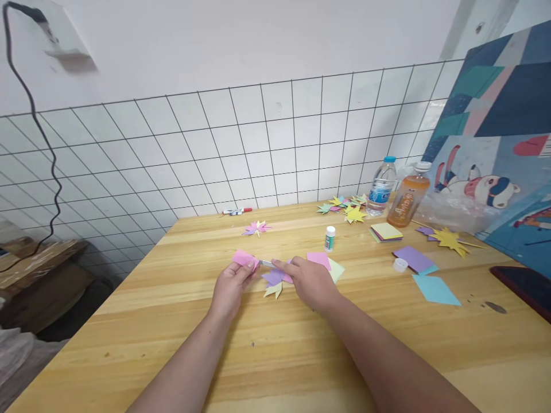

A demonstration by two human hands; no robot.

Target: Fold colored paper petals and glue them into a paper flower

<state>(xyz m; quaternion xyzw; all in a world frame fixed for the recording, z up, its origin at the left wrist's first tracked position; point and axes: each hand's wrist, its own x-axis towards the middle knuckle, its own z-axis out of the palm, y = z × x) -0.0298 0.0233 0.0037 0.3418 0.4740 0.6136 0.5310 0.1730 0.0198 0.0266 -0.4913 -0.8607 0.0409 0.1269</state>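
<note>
My left hand (232, 285) pinches a pink piece of paper (244, 258) between thumb and fingers, above the table. In my right hand (312, 281) is a craft knife (267, 263), its slim metallic end pointing left and meeting the right edge of the pink paper. My right fingers hide most of its handle. Between and below the hands lies a partly covered paper shape (274, 278) with purple, pink and pale yellow points. Just beyond my right hand are a pink square (319, 261) and a pale green sheet (337, 271).
A glue stick (329, 239) stands upright past my right hand. Farther right are a water bottle (381, 187), an orange drink bottle (408, 195), a paper stack (386, 232) and a white cap (400, 265). Finished paper stars (355, 214) and markers (236, 211) lie near the tiled wall.
</note>
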